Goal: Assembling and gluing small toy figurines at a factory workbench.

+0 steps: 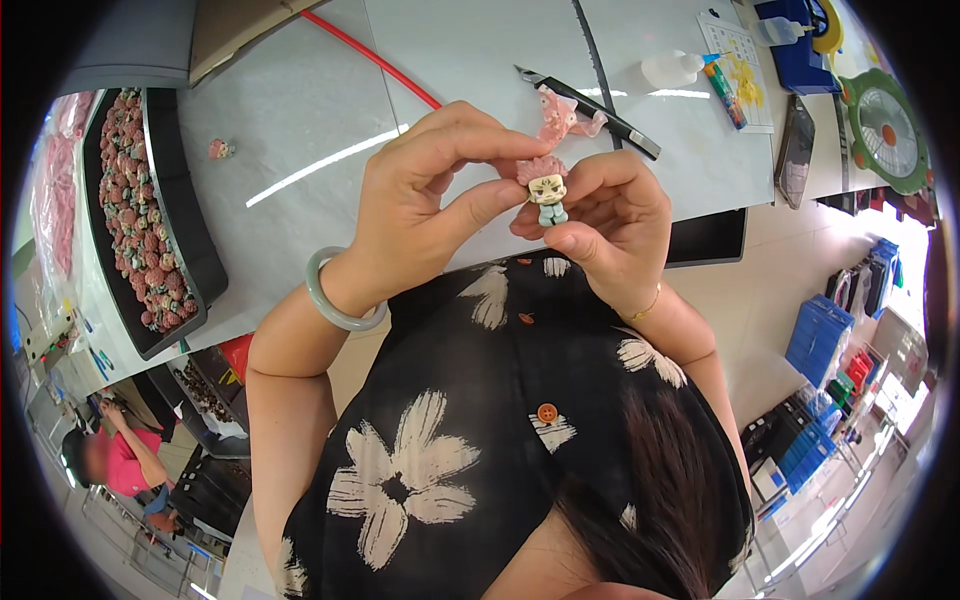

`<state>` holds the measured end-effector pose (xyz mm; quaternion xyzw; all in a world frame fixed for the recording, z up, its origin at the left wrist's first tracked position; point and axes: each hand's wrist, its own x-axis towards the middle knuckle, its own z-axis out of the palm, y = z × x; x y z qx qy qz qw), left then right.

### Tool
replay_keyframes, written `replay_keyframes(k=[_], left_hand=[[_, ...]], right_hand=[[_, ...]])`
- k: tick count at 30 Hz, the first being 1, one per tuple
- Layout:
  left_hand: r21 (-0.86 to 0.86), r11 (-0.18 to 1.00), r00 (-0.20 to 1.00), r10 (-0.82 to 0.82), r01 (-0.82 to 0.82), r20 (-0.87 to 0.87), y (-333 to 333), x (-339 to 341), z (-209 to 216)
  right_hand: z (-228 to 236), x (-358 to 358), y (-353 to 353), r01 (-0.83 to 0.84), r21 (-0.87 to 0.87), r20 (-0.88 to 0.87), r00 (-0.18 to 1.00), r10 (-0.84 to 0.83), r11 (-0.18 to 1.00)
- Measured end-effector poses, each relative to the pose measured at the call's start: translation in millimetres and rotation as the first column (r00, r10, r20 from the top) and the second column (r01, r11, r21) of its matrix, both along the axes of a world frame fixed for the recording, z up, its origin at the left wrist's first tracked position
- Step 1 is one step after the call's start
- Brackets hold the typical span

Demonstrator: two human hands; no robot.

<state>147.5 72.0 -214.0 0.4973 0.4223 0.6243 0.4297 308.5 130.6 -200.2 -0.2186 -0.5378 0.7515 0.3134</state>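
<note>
Between my two hands is a small figurine (547, 190) with pink curly hair, a pale face and a light blue-green body, held upright with its face showing. The fingertips of my left hand (440, 185) pinch its head from the left side. From the right, my right hand (615, 205) has its thumb and fingers closed about the lower body. Just beyond the figurine lies a pink molded piece (562, 118), close to my left fingertips. A black utility knife (600, 118) rests on the table behind it.
At the left, a black tray (200, 255) holds many similar small pink pieces; one loose figurine (221, 149) lies beside it. A red rod (370, 58) crosses the far table. Toward the right are a white squeeze bottle (672, 69), a phone (797, 140) and a green fan (888, 130).
</note>
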Motion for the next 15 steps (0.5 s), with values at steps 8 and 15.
replay_keyframes(k=[8, 15], left_hand=[[0.085, 0.996, 1.000, 0.022, -0.024, 0.021, -1.7, -1.0, 4.4], [0.059, 0.995, 0.985, 0.093, -0.085, -0.145, -5.3, -2.1, 3.2]], right_hand=[[-0.5, -1.1, -3.1, -0.029, 0.012, 0.043, 0.999, 0.029, 1.000], [5.8, -0.1, -7.4, -0.061, -0.068, 0.033, 0.997, 0.063, 0.996]])
